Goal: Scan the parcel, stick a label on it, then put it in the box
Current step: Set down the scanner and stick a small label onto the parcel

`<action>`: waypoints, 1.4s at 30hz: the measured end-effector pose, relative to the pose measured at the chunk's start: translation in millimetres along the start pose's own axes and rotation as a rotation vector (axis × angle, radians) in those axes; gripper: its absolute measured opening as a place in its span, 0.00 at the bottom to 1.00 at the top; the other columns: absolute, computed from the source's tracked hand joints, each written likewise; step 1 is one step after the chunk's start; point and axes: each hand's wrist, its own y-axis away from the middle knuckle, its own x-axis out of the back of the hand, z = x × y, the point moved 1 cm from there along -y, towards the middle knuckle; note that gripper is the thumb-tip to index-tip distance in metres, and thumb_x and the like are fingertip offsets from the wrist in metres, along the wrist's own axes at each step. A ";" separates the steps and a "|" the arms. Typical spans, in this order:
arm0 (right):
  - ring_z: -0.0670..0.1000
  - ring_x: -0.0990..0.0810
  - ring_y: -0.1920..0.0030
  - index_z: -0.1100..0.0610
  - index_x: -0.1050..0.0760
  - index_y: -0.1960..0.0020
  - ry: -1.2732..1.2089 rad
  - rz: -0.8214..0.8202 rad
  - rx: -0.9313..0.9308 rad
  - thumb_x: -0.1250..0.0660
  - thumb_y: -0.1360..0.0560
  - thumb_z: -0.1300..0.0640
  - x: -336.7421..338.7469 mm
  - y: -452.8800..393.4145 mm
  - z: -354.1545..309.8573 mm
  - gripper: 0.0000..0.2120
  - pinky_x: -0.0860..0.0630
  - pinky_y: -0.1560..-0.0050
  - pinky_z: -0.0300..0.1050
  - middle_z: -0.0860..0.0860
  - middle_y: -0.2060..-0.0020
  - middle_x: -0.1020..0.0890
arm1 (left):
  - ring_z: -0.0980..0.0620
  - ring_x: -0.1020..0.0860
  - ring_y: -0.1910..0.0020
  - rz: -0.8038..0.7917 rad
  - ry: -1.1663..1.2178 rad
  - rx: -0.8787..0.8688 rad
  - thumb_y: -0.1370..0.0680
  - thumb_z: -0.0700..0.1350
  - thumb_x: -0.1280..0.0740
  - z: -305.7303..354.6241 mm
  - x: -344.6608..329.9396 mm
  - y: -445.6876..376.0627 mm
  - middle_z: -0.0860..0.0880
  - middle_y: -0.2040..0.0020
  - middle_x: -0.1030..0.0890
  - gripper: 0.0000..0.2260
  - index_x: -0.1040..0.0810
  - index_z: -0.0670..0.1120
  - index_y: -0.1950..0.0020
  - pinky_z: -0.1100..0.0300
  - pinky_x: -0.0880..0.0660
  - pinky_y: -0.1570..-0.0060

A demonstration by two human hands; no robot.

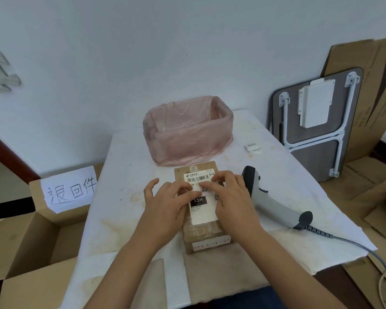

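Note:
A brown cardboard parcel (206, 236) with a white shipping sheet and barcode lies flat in the middle of the white-covered table (125, 219). A small white label (204, 190) with handwritten characters lies on the parcel's top. My left hand (165, 204) and my right hand (230, 197) both rest on the parcel, fingertips pressing on the small label from either side. An open cardboard box (31, 237) with a handwritten paper sign stands on the floor to the left of the table.
A grey barcode scanner (274, 201) lies on the table right of the parcel, its cable trailing off the right edge. A bin lined with a pink bag (187, 132) stands behind the parcel. A label roll (252, 147) lies at the back right. Folded table and flattened cardboard lean at right.

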 end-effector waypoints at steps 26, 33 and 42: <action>0.50 0.31 0.36 0.58 0.21 0.38 -0.096 0.072 -0.043 0.40 0.23 0.67 2.9 3.0 -2.8 0.17 0.36 0.38 0.34 0.50 0.39 0.25 | 0.54 0.23 0.46 -0.028 -0.041 -0.065 0.22 0.48 0.43 -4.1 4.8 -2.9 0.57 0.45 0.22 0.17 0.19 0.59 0.41 0.44 0.48 0.32; 0.50 0.32 0.36 0.59 0.22 0.36 -0.078 0.059 -0.059 0.41 0.22 0.66 4.0 3.4 -3.4 0.18 0.41 0.39 0.31 0.49 0.37 0.26 | 0.54 0.22 0.49 -0.098 -0.146 -0.014 0.24 0.54 0.52 -3.8 5.5 -4.9 0.57 0.42 0.24 0.23 0.24 0.60 0.36 0.39 0.42 0.33; 0.53 0.27 0.37 0.61 0.27 0.34 -0.135 0.073 -0.104 0.44 0.21 0.66 4.3 5.3 -3.4 0.17 0.31 0.37 0.41 0.52 0.35 0.27 | 0.54 0.22 0.52 -0.177 0.067 0.258 0.22 0.53 0.52 9.7 4.9 -7.8 0.52 0.38 0.35 0.24 0.39 0.54 0.25 0.46 0.40 0.30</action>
